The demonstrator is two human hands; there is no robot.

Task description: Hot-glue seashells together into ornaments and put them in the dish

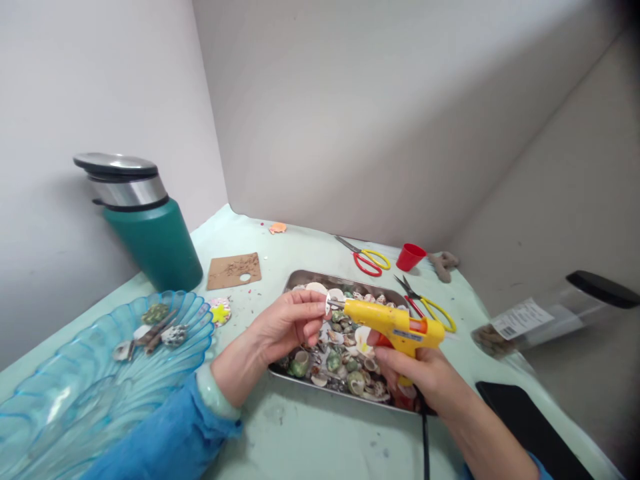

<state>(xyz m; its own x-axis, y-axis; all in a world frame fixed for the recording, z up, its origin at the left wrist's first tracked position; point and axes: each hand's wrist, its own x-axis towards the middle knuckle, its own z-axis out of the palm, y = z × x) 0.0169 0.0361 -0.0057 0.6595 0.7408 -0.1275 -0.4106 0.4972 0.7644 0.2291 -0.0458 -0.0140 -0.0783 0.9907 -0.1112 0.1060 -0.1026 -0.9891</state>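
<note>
My right hand (425, 373) grips a yellow hot glue gun (383, 319) by its handle, with the nozzle pointing left. Pinched in the fingers of my left hand (287, 323) is a small white piece, probably a shell (328, 304), held at the tip of the nozzle. Whether the two touch is hard to make out. Both hands are above a metal tray (330, 390) filled with green, white and spotted seashells (334, 361). A black cord (425, 440) runs down from the glue gun.
At left are a blue shell-shaped dish (95, 387) and a green bottle (155, 240). Brown cardboard (225, 272) lies behind. Two scissors (370, 257), a red cup (411, 257), a clear container (540, 320) and a black flat object (530, 427) are at right.
</note>
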